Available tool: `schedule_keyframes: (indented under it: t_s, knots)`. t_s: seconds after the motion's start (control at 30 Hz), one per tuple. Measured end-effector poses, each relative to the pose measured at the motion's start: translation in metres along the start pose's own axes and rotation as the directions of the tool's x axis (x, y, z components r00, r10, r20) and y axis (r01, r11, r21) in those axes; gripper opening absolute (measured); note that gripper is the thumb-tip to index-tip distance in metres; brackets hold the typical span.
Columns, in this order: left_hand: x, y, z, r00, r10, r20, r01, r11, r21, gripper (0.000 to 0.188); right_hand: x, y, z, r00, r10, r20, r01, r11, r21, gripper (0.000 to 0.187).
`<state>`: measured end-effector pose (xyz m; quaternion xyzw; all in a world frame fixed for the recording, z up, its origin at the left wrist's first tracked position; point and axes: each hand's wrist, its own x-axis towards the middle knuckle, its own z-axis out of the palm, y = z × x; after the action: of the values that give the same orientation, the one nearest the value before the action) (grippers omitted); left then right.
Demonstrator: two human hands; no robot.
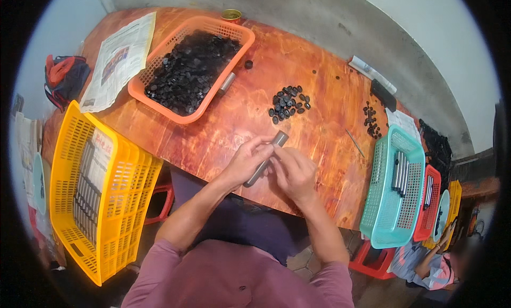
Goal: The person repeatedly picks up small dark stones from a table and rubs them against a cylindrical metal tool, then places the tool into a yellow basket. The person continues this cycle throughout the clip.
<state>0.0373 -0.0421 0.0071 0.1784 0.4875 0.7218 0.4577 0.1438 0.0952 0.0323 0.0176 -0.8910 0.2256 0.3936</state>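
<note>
Over the table's near edge, my left hand (247,160) is closed around a dark grey tube (280,138), which slants with its upper end pointing away from me. My right hand (296,175) meets it from the right, its fingertips pinched together against the tube's side; whatever may be between them is hidden. Just beyond my hands lies a loose pile of small black oval pieces (285,107). Farther left, an orange basket (198,116) is filled with many similar black pieces.
A yellow crate (120,201) with rows of tubes stands at the left, beside a newspaper (120,60). On the right, a turquoise basket (380,201) and a red basket (426,228) hold metal tubes. A thin rod (355,143) lies nearby. Another person (442,268) sits far right.
</note>
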Motion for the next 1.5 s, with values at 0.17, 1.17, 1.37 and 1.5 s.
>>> schedule_keyframes:
  t_s: [0.17,1.17,1.37,1.5]
  knots:
    - [-0.01,0.005,0.003,0.99,-0.123,0.066,0.123,0.992,-0.002,0.038,-0.002,-0.009,-0.02,0.871,0.48,0.107,-0.486,0.807,0.335,0.026]
    - [-0.009,0.012,0.015,0.983,0.062,0.171,-0.146,0.827,0.542,0.039,-0.003,0.022,-0.038,0.616,0.649,0.446,-0.716,0.226,0.66,0.033]
    - [0.004,0.011,0.015,0.88,0.363,0.308,-0.432,0.34,0.835,0.035,-0.003,0.04,-0.044,0.618,0.638,0.459,-0.774,0.391,0.499,0.027]
    - [0.019,0.014,0.016,0.804,0.374,0.461,-0.499,0.003,0.867,0.032,-0.001,0.052,-0.047,0.619,0.645,0.449,-0.786,0.517,0.339,0.024]
